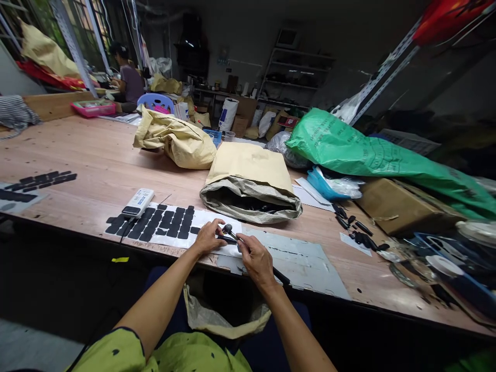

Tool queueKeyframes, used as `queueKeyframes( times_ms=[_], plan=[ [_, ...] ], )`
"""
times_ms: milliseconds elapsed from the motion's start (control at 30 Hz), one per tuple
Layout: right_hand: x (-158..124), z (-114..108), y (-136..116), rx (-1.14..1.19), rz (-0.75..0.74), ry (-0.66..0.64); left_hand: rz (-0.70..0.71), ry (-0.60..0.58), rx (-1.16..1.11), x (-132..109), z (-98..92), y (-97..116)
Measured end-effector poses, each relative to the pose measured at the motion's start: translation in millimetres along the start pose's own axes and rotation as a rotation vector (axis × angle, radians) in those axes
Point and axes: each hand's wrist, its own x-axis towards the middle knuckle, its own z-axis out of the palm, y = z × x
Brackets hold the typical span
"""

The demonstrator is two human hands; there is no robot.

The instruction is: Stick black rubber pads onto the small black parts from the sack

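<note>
My right hand (pixel 256 258) is closed around a slim tool, its black handle (pixel 281 276) sticking out below the palm and its dark rounded head (pixel 227 228) pointing toward my left hand. With curled fingers, my left hand (pixel 209 237) holds a short black strip (pixel 227 239) against the white sheet, close under the tool's head. What lies inside its fingertips is partly hidden. To the left, rows of flat black pieces (pixel 166 222) cover the sheet. An open-mouthed tan sack (pixel 251 165) lies just beyond my hands, dark inside.
A white box-shaped device (pixel 138 202) with a cable sits among the black pieces. A grey plate (pixel 306 258) lies at right. Farther right are loose black parts (pixel 362 238), a cardboard box (pixel 403 206) and a green sack (pixel 349 142). Another open sack (pixel 228 328) hangs at my lap. A person (pixel 129 80) sits far left.
</note>
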Motion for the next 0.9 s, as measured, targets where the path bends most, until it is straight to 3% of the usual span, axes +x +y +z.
queueKeyframes(
  times_ms=[167, 367, 567, 767, 900],
  plan=[
    [-3.9, 1.3, -3.8, -0.098, -0.008, -0.036, -0.013, 0.021, -0.014, 0.8, 2.7, -2.2],
    [-6.2, -9.5, -0.8, -0.025, 0.052, 0.074, 0.033, -0.015, 0.066, 1.2, 1.9, -1.0],
    [-12.4, -7.3, 8.1, -0.049, 0.079, -0.011, 0.038, -0.008, 0.140, 2.6, 3.5, -1.4],
    [14.7, -12.9, 27.6, -0.077, 0.120, 0.129, 0.042, -0.008, 0.139, 2.4, 3.1, -1.0],
    [36.7, -10.1, 54.3, -0.194, 0.115, 0.142, 0.067, -0.028, 0.158, 1.1, 2.0, 0.3]
  ],
)
